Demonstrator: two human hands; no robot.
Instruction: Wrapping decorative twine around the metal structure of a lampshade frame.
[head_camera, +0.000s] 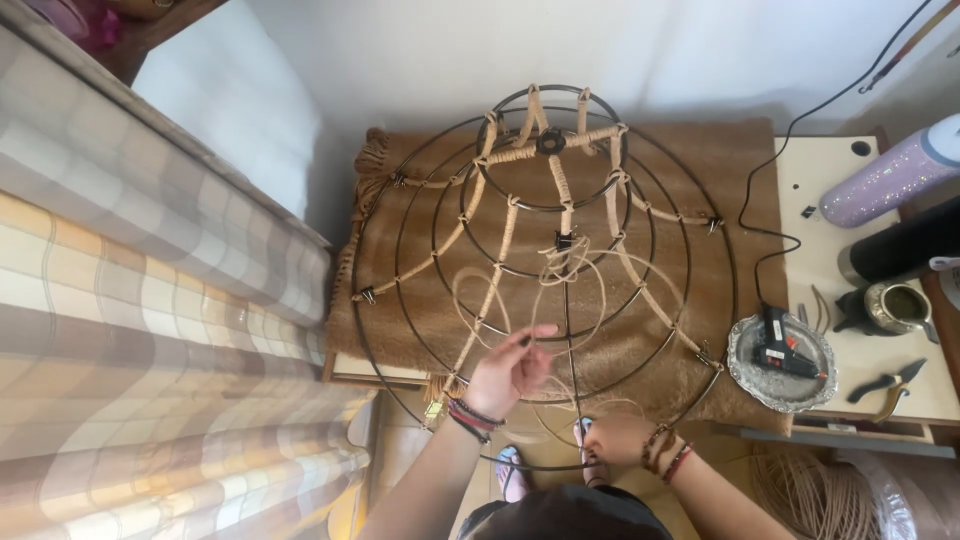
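Note:
A black wire lampshade frame (400, 200) lies on a brown woven mat (720, 160), its spokes partly wrapped in tan cord. A loose tan cord (575, 300) loops down from a small black clip at the frame's middle. My left hand (508, 372) is raised over the lower rings, fingers pinching the cord. My right hand (615, 440) is at the frame's bottom rim, closed on the cord and the wire there. Both wrists wear bead bracelets.
A black glue gun (775, 340) rests on a silver plate (822, 385) at the right, its cable running up. Pliers (890, 385), a metal cup (895, 305) and a glittery bottle (890, 180) stand on the side table. A cord coil (810, 495) lies below; checked cushions (150, 330) fill the left.

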